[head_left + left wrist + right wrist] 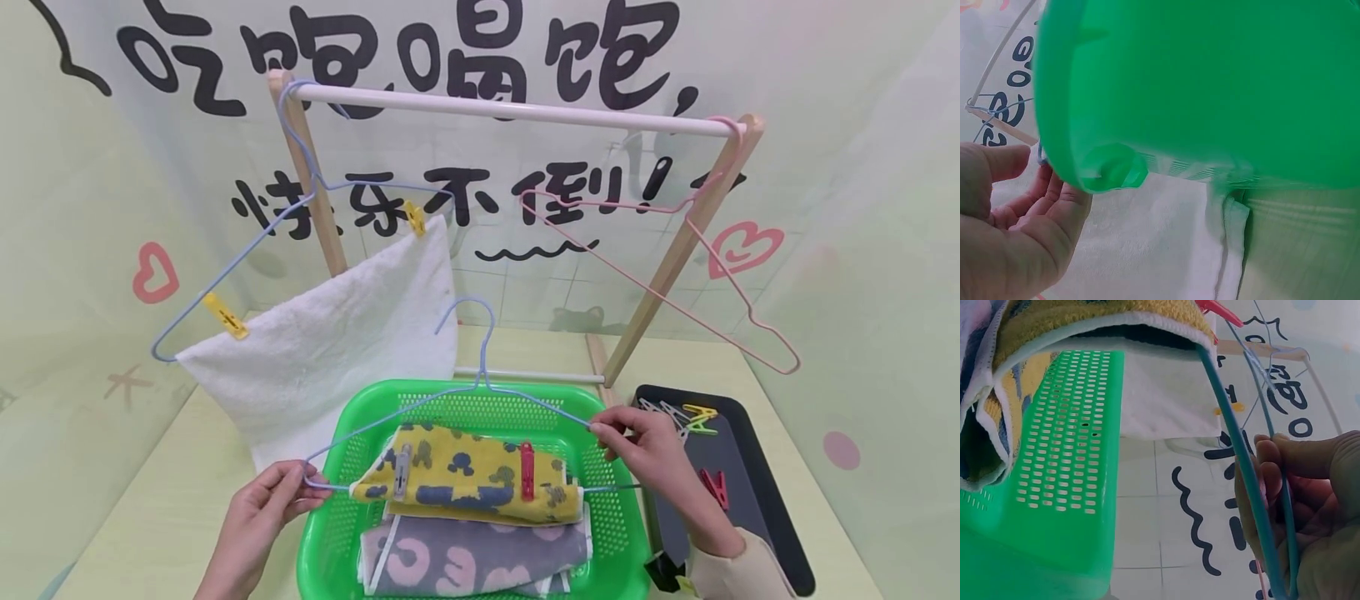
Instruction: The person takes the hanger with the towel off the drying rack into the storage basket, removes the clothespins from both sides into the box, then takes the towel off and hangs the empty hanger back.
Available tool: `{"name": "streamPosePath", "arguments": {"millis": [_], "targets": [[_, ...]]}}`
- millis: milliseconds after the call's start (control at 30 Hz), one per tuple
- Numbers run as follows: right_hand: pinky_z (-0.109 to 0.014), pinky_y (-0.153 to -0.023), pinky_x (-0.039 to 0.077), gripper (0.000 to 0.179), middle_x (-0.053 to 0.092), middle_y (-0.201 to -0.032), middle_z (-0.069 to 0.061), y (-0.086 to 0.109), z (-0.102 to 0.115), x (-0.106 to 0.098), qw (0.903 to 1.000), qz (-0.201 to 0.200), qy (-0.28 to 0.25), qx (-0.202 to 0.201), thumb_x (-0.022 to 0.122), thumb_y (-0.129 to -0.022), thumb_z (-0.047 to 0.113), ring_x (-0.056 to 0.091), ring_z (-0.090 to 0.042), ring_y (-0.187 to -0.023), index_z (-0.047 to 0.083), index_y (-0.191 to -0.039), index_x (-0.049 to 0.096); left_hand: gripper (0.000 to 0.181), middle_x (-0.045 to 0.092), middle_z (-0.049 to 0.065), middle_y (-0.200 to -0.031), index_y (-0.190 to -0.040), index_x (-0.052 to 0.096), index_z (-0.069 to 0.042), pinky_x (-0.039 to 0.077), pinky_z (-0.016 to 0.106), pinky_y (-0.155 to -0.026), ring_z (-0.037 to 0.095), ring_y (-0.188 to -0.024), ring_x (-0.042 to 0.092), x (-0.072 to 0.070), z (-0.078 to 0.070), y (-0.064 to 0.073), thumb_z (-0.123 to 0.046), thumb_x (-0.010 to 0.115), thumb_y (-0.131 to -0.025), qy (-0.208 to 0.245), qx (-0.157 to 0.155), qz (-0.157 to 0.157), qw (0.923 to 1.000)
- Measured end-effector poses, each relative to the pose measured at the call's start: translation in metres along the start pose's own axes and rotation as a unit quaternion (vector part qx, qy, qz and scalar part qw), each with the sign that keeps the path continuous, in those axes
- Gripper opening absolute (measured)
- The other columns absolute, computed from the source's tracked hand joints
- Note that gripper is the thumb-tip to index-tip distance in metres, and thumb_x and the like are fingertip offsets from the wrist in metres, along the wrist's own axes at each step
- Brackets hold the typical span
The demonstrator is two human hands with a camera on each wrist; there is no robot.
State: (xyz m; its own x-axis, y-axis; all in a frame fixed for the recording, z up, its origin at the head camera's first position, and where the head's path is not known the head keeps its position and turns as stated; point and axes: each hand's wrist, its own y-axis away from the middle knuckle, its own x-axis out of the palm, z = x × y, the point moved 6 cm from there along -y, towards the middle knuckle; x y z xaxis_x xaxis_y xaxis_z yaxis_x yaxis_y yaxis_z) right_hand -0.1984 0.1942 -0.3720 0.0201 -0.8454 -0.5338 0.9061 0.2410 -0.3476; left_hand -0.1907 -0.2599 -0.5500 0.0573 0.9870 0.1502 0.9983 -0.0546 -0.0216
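Note:
A blue wire hanger is held over a green basket. My left hand pinches its left corner; in the left wrist view that hand sits beside the basket wall. With thumb and fingers, my right hand grips the hanger's right sloping arm, also seen at the right hand. Folded over the bottom bar is a yellow patterned towel. A grey clothespin and a red clothespin are clipped on it. Below lies a grey-purple lettered towel in the basket.
Behind stands a rack with a white rail. On it hang a blue hanger with a white towel in yellow clothespins, and a pink hanger. A black tray with several clothespins lies at right.

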Motion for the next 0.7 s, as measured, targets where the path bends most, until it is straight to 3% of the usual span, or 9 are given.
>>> {"name": "streamPosePath", "arguments": {"millis": [33, 133, 167, 267, 367, 400, 467, 533, 700], "targets": [[-0.026, -0.046, 0.055, 0.005, 0.062, -0.071, -0.004, 0.0, -0.001, 0.001, 0.9999, 0.007, 0.003, 0.014, 0.063, -0.087, -0.002, 0.058, -0.009, -0.053, 0.0, -0.086, 0.068, 0.033, 0.065, 0.016, -0.098, -0.112, 0.054, 0.009, 0.056, 0.039, -0.077, 0.025, -0.086, 0.068, 0.002, -0.001, 0.001, -0.021, 0.046, -0.101, 0.0, -0.009, 0.006, 0.9999], [-0.029, -0.048, 0.055, 0.006, 0.061, -0.068, -0.004, -0.002, -0.003, 0.003, 0.9985, 0.032, 0.005, 0.044, 0.063, -0.088, 0.0, 0.057, -0.008, -0.053, 0.0, -0.086, 0.068, 0.031, 0.065, 0.011, -0.089, -0.106, 0.056, 0.01, 0.059, 0.035, -0.071, 0.021, -0.078, 0.068, 0.024, -0.031, 0.009, -0.019, 0.046, -0.101, -0.011, -0.026, -0.003, 0.9996], [-0.03, -0.048, 0.055, 0.006, 0.061, -0.068, -0.004, -0.002, -0.004, 0.003, 0.9977, 0.039, 0.003, 0.054, 0.063, -0.089, 0.001, 0.056, -0.008, -0.053, 0.0, -0.086, 0.068, 0.031, 0.066, 0.009, -0.089, -0.105, 0.057, 0.009, 0.059, 0.035, -0.071, 0.021, -0.078, 0.069, 0.026, -0.032, 0.01, -0.019, 0.045, -0.101, -0.005, -0.028, 0.008, 0.9996], [-0.031, -0.049, 0.055, 0.007, 0.06, -0.066, -0.005, -0.003, -0.008, 0.004, 0.9955, 0.062, 0.002, 0.072, 0.062, -0.089, 0.003, 0.055, -0.007, -0.053, 0.0, -0.086, 0.067, 0.031, 0.067, 0.013, -0.09, -0.105, 0.057, 0.012, 0.058, 0.037, -0.073, 0.026, -0.081, 0.069, 0.026, -0.029, 0.01, -0.017, 0.046, -0.1, 0.009, -0.04, 0.013, 0.9991], [-0.03, -0.049, 0.054, 0.009, 0.059, -0.066, -0.004, -0.004, -0.011, 0.005, 0.9936, 0.082, -0.001, 0.077, 0.062, -0.09, 0.005, 0.055, -0.007, -0.053, -0.001, -0.086, 0.067, 0.028, 0.069, 0.014, -0.096, -0.109, 0.06, 0.005, 0.054, 0.039, -0.079, 0.028, -0.088, 0.068, 0.009, 0.0, 0.004, -0.018, 0.046, -0.101, 0.039, -0.054, 0.049, 0.9966], [-0.029, -0.049, 0.053, 0.009, 0.059, -0.066, -0.003, -0.004, -0.011, 0.005, 0.9936, 0.087, 0.002, 0.073, 0.062, -0.09, 0.005, 0.055, -0.007, -0.053, 0.0, -0.086, 0.067, 0.028, 0.069, 0.015, -0.096, -0.109, 0.06, 0.006, 0.054, 0.038, -0.079, 0.028, -0.089, 0.068, 0.01, -0.002, 0.004, -0.015, 0.045, -0.101, 0.047, -0.053, 0.056, 0.9959], [-0.027, -0.048, 0.052, 0.009, 0.058, -0.066, 0.0, -0.005, -0.012, 0.005, 0.9933, 0.095, 0.005, 0.065, 0.062, -0.09, 0.005, 0.055, -0.01, -0.053, 0.0, -0.086, 0.067, 0.026, 0.07, 0.013, -0.095, -0.107, 0.063, 0.002, 0.055, 0.035, -0.079, 0.027, -0.089, 0.068, 0.017, -0.012, 0.007, -0.015, 0.045, -0.101, 0.06, -0.066, 0.059, 0.9942], [-0.024, -0.047, 0.05, 0.008, 0.057, -0.067, 0.002, -0.005, -0.014, 0.007, 0.9924, 0.105, 0.013, 0.063, 0.062, -0.09, 0.006, 0.055, -0.012, -0.054, 0.001, -0.087, 0.067, 0.025, 0.071, 0.011, -0.093, -0.104, 0.065, -0.001, 0.057, 0.031, -0.077, 0.025, -0.087, 0.069, 0.031, -0.031, 0.011, -0.014, 0.044, -0.101, 0.085, -0.063, 0.074, 0.9916], [-0.023, -0.048, 0.05, 0.007, 0.059, -0.069, 0.002, -0.006, -0.018, 0.009, 0.9899, 0.118, 0.034, 0.071, 0.062, -0.09, 0.007, 0.053, -0.009, -0.056, 0.003, -0.089, 0.068, 0.032, 0.071, 0.007, -0.09, -0.098, 0.069, -0.006, 0.057, 0.023, -0.075, 0.021, -0.084, 0.069, 0.061, -0.071, 0.02, -0.006, 0.037, -0.102, 0.16, -0.064, 0.107, 0.9792]]}}
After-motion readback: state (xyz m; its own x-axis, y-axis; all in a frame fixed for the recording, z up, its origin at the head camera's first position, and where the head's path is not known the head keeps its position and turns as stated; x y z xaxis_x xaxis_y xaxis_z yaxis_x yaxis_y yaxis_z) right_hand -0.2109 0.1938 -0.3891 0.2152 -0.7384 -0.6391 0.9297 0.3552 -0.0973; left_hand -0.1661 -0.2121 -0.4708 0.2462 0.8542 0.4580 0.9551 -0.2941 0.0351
